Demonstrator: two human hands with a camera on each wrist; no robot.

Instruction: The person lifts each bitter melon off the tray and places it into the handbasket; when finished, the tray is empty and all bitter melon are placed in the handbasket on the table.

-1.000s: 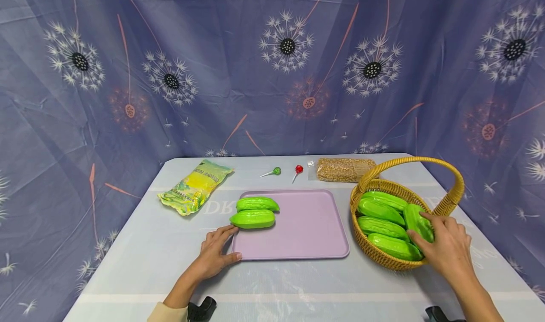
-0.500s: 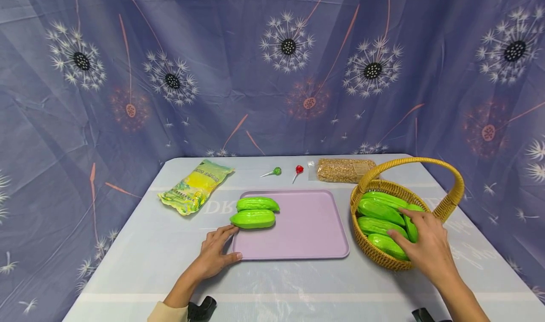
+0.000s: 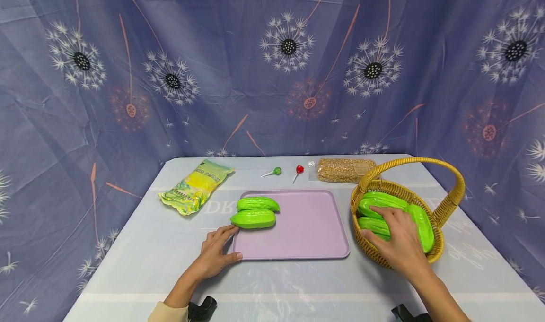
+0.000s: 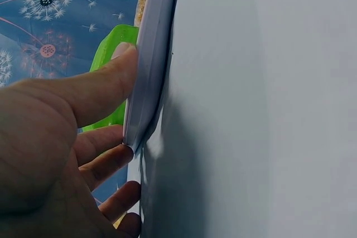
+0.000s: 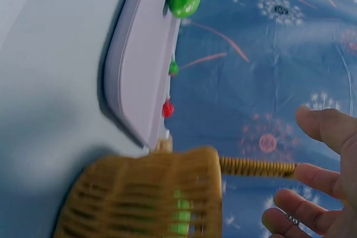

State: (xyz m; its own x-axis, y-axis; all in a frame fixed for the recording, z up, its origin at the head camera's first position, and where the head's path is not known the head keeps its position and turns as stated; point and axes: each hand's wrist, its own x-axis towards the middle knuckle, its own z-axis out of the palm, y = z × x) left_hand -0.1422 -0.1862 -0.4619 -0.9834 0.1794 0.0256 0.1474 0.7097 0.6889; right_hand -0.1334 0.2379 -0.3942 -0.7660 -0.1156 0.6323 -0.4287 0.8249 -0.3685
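Observation:
In the head view my left hand (image 3: 215, 254) touches the front left corner of a lilac tray (image 3: 302, 232), thumb on the near edge and relaxed fingers along the left side. On that tray two bright green ridged star fruit (image 3: 253, 219) lie side by side at the left. My right hand (image 3: 400, 239) hovers over a wicker basket (image 3: 369, 250), fingers spread above the green star fruit (image 3: 421, 227) inside, and covers part of them. From the right wrist view, nothing is between the fingers of that hand (image 5: 329, 165), beside the basket's handle (image 5: 256, 166).
A yellow-green snack bag (image 3: 197, 187) lies at the back left. Behind the tray are a green lollipop (image 3: 277, 171), a red lollipop (image 3: 300, 169) and a clear bag of golden grains (image 3: 344, 170). The basket's tall handle (image 3: 419, 160) arches over it. A dandelion-patterned curtain (image 3: 230, 52) hangs behind.
My right hand has moved left across the basket, away from the star fruit at its right side, which is uncovered now. The left hand and tray have stayed still.

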